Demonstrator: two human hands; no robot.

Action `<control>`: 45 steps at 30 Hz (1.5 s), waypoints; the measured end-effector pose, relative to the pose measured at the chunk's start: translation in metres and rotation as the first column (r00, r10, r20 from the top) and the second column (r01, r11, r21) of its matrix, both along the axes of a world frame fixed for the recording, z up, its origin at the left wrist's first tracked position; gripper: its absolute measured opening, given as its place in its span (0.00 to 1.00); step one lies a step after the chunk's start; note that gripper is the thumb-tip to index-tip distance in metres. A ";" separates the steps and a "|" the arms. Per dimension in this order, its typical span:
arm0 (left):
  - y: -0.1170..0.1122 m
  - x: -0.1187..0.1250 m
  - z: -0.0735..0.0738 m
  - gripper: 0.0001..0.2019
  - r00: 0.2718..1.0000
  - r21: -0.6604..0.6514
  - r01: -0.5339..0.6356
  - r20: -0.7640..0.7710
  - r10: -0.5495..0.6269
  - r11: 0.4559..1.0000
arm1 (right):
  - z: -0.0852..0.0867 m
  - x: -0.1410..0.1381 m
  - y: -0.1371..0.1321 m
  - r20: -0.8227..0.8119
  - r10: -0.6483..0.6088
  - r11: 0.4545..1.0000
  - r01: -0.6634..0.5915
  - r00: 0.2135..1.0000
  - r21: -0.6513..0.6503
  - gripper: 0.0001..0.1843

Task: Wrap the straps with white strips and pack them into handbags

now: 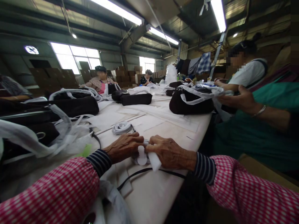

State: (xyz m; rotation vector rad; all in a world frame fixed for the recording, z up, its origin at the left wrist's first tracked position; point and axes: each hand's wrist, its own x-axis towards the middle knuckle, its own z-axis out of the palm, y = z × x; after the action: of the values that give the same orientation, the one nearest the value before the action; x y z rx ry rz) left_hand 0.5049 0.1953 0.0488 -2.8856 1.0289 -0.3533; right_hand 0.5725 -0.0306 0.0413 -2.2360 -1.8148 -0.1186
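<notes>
Both hands meet low over the white table, close to its near edge. My left hand (126, 144) has its fingers curled against a small bundle, beside a flat white plastic piece with notched sides (141, 155). From the other side my right hand (169, 151) closes on a strip of white wrapping (154, 161) that hangs down below its fingers. The bundle between the hands is mostly covered by them. Just beyond my left hand lies a coiled strap in clear wrap (121, 128). A black strap (140, 171) runs along the table under my hands.
Dark bags with white-wrapped handles (72, 105) crowd the left. Another dark bag (191, 101) stands at the right edge, near a co-worker's hand (243, 101). A smaller dark bag (136, 99) and white sheets (149, 122) lie ahead. Other people sit around the table (179, 132).
</notes>
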 end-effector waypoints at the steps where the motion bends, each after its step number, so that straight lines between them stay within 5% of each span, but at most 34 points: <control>1: 0.000 0.000 0.001 0.10 1.000 0.011 0.008 -0.006 -0.008 1.000 | 0.002 0.000 0.002 -0.020 -0.008 1.000 0.008 1.000 -0.017 0.12; 9: 0.004 0.002 0.001 0.12 0.998 0.153 0.053 0.010 -0.055 0.987 | 0.009 0.002 0.012 -0.155 -0.015 0.996 0.001 0.988 -0.090 0.08; 20: -0.004 0.001 0.004 0.06 1.000 0.153 0.018 0.019 -0.021 0.988 | -0.011 -0.009 0.004 -0.061 -0.019 0.997 0.024 0.998 0.073 0.10; 28: 0.011 0.000 -0.012 0.15 0.994 0.176 0.069 0.076 -0.084 0.982 | -0.009 -0.008 0.003 -0.033 -0.008 0.997 0.010 0.999 0.078 0.07; 37: 0.013 -0.003 -0.024 0.14 0.990 0.082 0.017 0.138 -0.028 0.996 | -0.010 -0.008 0.003 -0.009 -0.021 0.996 0.022 1.000 0.082 0.07; 45: 0.004 -0.004 -0.010 0.12 0.993 0.132 0.051 0.098 -0.064 0.990 | -0.010 -0.004 0.001 0.005 0.012 0.997 -0.012 1.000 0.075 0.16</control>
State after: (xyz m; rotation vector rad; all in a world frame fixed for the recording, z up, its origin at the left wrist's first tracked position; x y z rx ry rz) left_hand 0.5012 0.1995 0.0388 -2.6980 1.0776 -0.4170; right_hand 0.5686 -0.0292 0.0317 -2.1747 -1.7955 -0.1862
